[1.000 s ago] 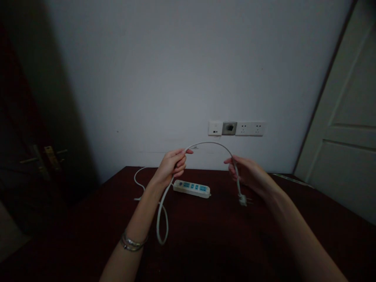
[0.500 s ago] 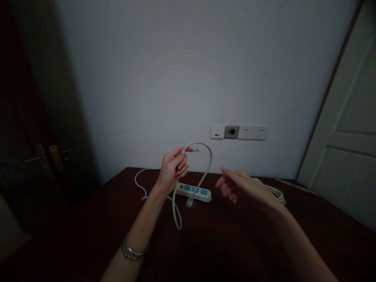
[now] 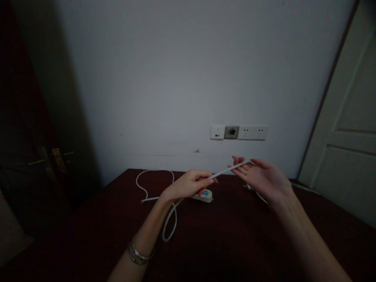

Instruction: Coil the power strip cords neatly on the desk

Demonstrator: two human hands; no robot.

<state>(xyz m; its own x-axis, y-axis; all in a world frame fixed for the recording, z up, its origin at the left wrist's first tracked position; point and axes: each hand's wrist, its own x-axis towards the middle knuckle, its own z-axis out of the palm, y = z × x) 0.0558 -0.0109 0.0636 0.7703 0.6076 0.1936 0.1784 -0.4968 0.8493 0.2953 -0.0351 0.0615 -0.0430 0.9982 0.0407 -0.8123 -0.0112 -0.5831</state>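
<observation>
My left hand (image 3: 194, 183) is closed round a white power cord (image 3: 227, 170), in front of the power strip (image 3: 202, 196). From there the cord runs straight up and right to my right hand (image 3: 260, 176), palm up with its fingers stretched out. It passes between thumb and fingers, and its far side is hidden. A cord loop (image 3: 169, 234) hangs below my left wrist. The strip's left part is hidden behind my left hand. A small white plug-like end (image 3: 248, 187) shows beneath my right hand; I cannot tell which cord it belongs to.
The dark red tabletop (image 3: 229, 239) meets a pale wall (image 3: 182, 86). Wall sockets (image 3: 252, 132) are above its back edge. More thin cord (image 3: 137, 181) curves at the back left. Doors stand at left and right (image 3: 349, 145).
My left hand has moved right and down along with the cord. My right hand has risen, turned palm up and met the cord, which has gone from an arch to a straight stretch.
</observation>
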